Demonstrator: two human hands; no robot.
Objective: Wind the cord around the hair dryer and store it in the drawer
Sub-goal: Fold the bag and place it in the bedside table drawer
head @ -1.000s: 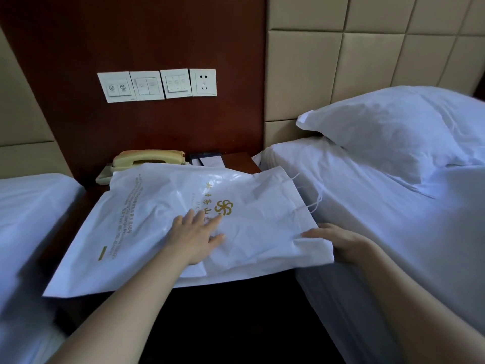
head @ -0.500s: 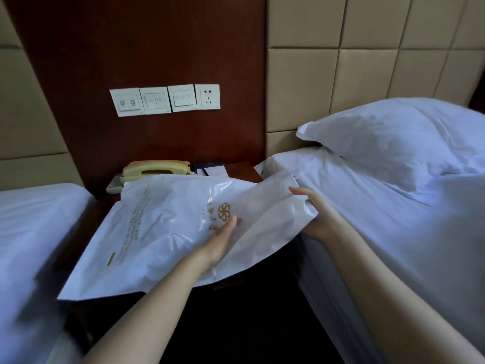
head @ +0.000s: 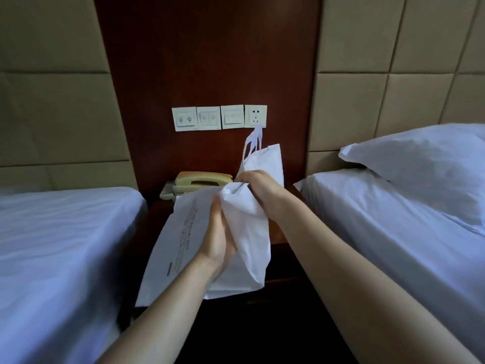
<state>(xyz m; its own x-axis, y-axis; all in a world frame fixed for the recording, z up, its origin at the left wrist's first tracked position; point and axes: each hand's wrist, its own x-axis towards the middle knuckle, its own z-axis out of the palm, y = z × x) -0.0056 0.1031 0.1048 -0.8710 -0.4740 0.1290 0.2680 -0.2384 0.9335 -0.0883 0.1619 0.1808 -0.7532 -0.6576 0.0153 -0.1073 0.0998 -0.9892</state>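
Bag (head: 248, 232), apparently one, gripped by left hand (head: 218, 240) and right hand (head: 258, 187).

Worktop (head: 282, 231) hemmed between left bed (head: 65, 245) and right bed (head: 380, 219). Bag (head: 246, 232), gripped by left hand (head: 217, 237) and right hand (head: 258, 185), screens most of worktop. Phone (head: 202, 181) blocks back-left corner. Bare strip right of bag; dark gap in front open.

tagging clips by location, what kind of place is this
Probably a twin hotel room: a left bed and a right bed in white linen, a telephone on the nightstand between them, and a bedside switch panel.
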